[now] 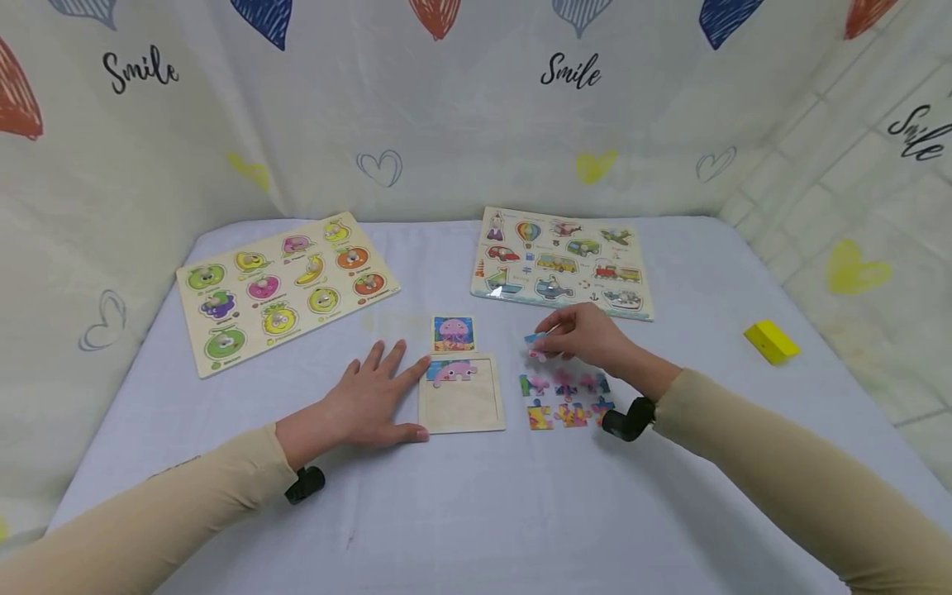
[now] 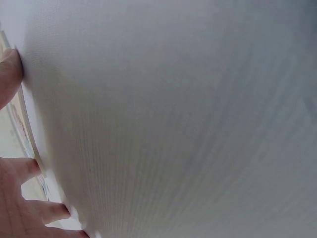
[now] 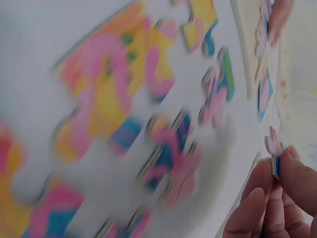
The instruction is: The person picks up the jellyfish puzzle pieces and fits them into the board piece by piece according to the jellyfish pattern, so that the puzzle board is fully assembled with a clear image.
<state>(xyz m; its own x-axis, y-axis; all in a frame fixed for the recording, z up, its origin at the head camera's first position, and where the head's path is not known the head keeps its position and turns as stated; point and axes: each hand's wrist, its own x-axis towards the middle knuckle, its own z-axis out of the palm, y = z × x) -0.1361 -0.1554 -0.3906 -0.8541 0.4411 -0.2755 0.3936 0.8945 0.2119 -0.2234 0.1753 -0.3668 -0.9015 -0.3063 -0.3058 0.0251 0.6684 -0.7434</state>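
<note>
My right hand [image 1: 578,337] pinches a pink and blue jigsaw piece [image 1: 534,345] between thumb and fingers; the right wrist view shows the same piece [image 3: 275,152] held on edge. Fingers spread, my left hand [image 1: 372,401] lies at the left side of a square wooden puzzle tray [image 1: 464,413], thumb and index fingertip right at its edge. Joined pieces [image 1: 452,372] with pink and blue print fill part of the tray's top row. Just beyond the tray is a picture card [image 1: 454,334] of a pink octopus. Several loose jigsaw pieces [image 1: 571,413] lie in two rows below my right hand.
A fruit puzzle board [image 1: 297,289] lies at the back left, and a vehicle puzzle board [image 1: 561,264] at the back right. A yellow block [image 1: 772,342] sits near the right edge of the white-covered table [image 1: 446,521]. Printed cloth [image 1: 476,107] hangs behind.
</note>
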